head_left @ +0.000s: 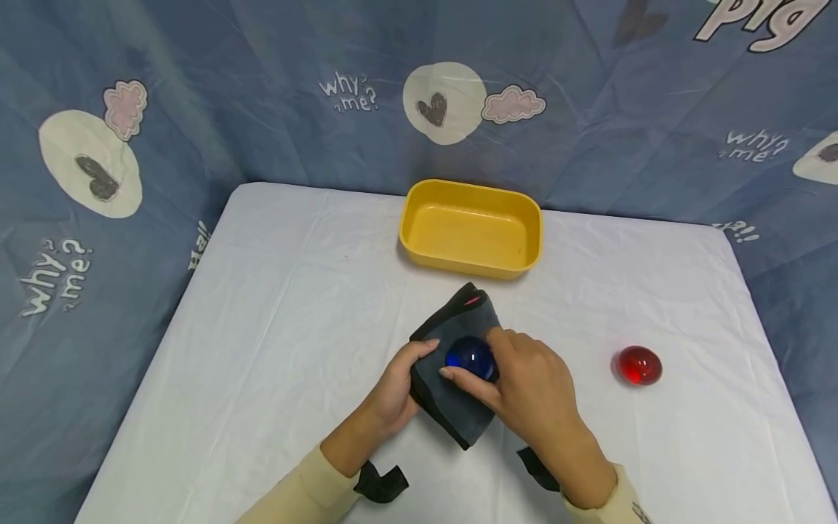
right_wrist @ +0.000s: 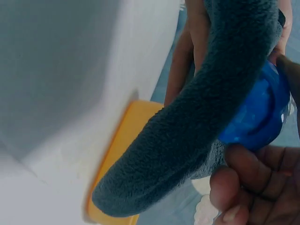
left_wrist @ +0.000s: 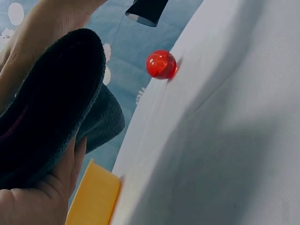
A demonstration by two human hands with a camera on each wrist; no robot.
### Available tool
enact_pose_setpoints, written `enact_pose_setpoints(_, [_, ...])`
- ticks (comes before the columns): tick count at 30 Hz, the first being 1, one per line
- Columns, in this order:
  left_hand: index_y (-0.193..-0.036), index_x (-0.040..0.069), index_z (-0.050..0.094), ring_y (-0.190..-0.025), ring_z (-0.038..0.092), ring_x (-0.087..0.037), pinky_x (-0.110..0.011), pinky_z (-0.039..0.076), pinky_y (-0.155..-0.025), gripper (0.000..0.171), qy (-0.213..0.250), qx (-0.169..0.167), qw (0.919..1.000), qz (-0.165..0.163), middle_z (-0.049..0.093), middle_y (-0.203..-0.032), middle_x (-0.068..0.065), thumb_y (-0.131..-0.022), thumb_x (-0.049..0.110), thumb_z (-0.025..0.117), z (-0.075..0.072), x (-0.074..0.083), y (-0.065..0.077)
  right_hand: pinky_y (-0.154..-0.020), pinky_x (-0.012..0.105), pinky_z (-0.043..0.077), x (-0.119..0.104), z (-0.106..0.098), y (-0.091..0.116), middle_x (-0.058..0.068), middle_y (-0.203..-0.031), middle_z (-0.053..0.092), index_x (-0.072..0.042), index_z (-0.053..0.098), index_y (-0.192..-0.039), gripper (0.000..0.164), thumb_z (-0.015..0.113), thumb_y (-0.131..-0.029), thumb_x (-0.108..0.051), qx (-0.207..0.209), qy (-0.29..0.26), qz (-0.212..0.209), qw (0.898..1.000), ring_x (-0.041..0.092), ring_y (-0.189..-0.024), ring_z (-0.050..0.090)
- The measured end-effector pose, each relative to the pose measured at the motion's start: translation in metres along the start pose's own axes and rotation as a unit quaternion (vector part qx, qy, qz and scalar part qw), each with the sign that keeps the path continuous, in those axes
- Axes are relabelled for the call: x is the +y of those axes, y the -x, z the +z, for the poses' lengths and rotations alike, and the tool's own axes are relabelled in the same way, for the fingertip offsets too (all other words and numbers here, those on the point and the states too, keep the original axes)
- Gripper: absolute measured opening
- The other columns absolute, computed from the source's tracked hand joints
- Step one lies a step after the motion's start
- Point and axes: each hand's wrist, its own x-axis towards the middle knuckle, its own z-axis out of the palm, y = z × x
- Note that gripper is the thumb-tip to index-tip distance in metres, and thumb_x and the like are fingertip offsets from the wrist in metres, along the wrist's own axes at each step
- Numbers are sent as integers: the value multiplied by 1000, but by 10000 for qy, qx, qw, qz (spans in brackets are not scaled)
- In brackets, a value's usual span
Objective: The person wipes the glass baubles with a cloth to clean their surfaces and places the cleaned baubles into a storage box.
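A folded dark grey fuzzy cloth (head_left: 458,407) is held above the white table, gripped along its left edge by my left hand (head_left: 396,386). My right hand (head_left: 533,386) holds a shiny, see-through blue ball (head_left: 470,355) against the cloth, thumb on the near side and fingers on the far right. In the right wrist view the blue ball (right_wrist: 260,110) sits between the cloth (right_wrist: 187,126) and the right-hand fingers (right_wrist: 251,164). The left wrist view shows the cloth's dark inner fold (left_wrist: 51,103), which hides the ball.
A yellow rectangular tub (head_left: 471,266) stands at the table's back edge, beyond the cloth. To the right of my right hand a see-through red ball (head_left: 639,365) rests on the white tablecloth (head_left: 294,306). Black straps (head_left: 382,484) hang at both wrists. A blue printed curtain (head_left: 275,131) surrounds the table.
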Motion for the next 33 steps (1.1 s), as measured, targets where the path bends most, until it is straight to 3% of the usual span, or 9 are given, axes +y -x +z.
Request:
enact_pose_setpoints(3, [-157, -8, 26, -118, 56, -15, -28, 51, -100, 63, 26, 38, 10000, 11, 48, -138, -14, -108, 31, 34, 1, 2, 0, -46, 26, 38, -1, 1, 0, 0, -63, 46, -6, 56, -83, 64, 77, -85, -66, -10, -22, 169, 9999, 15, -52, 43])
enact_pose_setpoints(5, [-156, -8, 26, -117, 56, -15, -29, 52, -100, 62, 58, 45, 10000, 47, 48, -138, -14, -108, 31, 33, 1, 3, 0, -49, 29, 44, -1, 1, 1, 3, -69, 53, -3, 61, -90, 65, 76, -85, -67, -36, -70, 198, 9998, 17, -56, 48])
enact_pose_setpoints(9, [-156, -7, 25, -120, 55, -15, -29, 52, -100, 62, 115, 125, 9998, 114, 46, -141, -16, -107, 30, 32, 0, 7, 0, -72, 41, 59, -2, -1, 5, 13, -101, 67, 1, 67, -122, 76, 74, -88, -66, -173, -261, 54, 9995, 26, -82, 64])
enact_pose_setpoints(12, [-156, -6, 26, -124, 55, -15, -30, 51, -102, 61, 152, 174, 9996, 167, 45, -146, -17, -107, 30, 32, -1, 10, 0, -91, 47, 58, -3, -3, 7, 15, -127, 64, -3, 59, -142, 76, 77, -91, -56, -307, -424, -172, 9985, 31, -105, 65])
enact_pose_setpoints(15, [-155, -6, 27, -126, 55, -16, -32, 51, -104, 60, 157, 162, 9996, 198, 45, -147, -17, -108, 30, 32, -2, 11, 1, -99, 48, 54, -4, -4, 7, 15, -138, 58, -9, 55, -149, 70, 80, -93, -42, -417, -543, -378, 9969, 32, -114, 62])
enact_pose_setpoints(21, [-153, -6, 29, -124, 58, -16, -34, 52, -103, 58, 166, 208, 9996, 119, 50, -142, -12, -108, 30, 32, -2, 9, 6, -103, 49, 53, -8, -2, 9, 14, -140, 59, -9, 56, -149, 67, 83, -92, -30, -477, -648, -561, 9952, 32, -119, 62])
enact_pose_setpoints(26, [-155, -5, 27, -127, 57, -17, -35, 52, -105, 58, 193, 252, 9994, 162, 47, -145, -15, -108, 29, 32, -3, 7, 8, -105, 47, 52, -10, 3, 10, 14, -141, 59, -6, 57, -148, 69, 87, -89, -25, -445, -659, -499, 9956, 32, -123, 61])
enact_pose_setpoints(33, [-153, -9, 28, -117, 61, -15, -31, 55, -98, 59, 210, 394, 9989, 105, 51, -138, -15, -108, 30, 34, -6, 4, 8, -88, 42, 61, -12, 15, 13, 15, -119, 66, 2, 63, -135, 65, 90, -85, -30, 8, -1024, -4, 9947, 27, -105, 69])
